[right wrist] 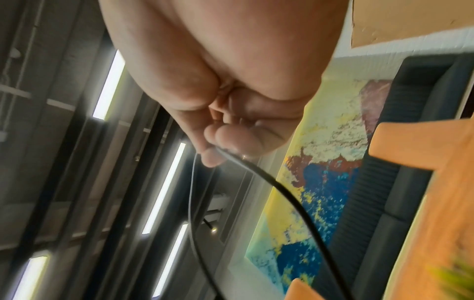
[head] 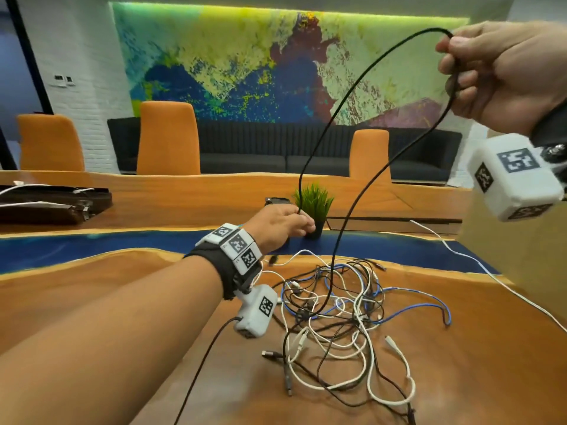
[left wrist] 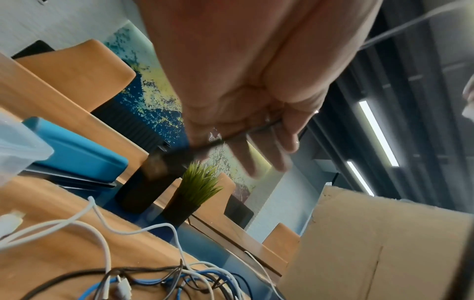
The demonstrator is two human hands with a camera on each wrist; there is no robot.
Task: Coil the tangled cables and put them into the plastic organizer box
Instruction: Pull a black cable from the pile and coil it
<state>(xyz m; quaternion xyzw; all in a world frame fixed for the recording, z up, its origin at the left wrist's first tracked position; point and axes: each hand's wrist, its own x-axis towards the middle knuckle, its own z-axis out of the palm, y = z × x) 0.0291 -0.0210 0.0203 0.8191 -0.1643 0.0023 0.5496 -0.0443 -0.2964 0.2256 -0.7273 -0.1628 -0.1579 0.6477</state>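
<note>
A black cable [head: 346,96] arcs through the air between my two hands. My left hand [head: 299,219] pinches one stretch of it low over the table, just in front of a small plant; the left wrist view shows the thumb pressing the cable [left wrist: 231,140] against the fingers [left wrist: 256,154]. Held high at the upper right, my right hand [head: 454,56] grips the top of the arc, fingers curled round the cable [right wrist: 282,192]. From there the cable drops into the tangle of white, blue and black cables [head: 337,314] on the wooden table. A clear plastic box [left wrist: 18,142] shows only in the left wrist view.
A potted green plant [head: 314,207] stands just beyond my left hand. A blue lid [left wrist: 77,156] lies beside the clear box. A cardboard box [left wrist: 384,243] stands at the right. A dark bag [head: 55,200] lies far left, with orange chairs [head: 167,139] behind the table.
</note>
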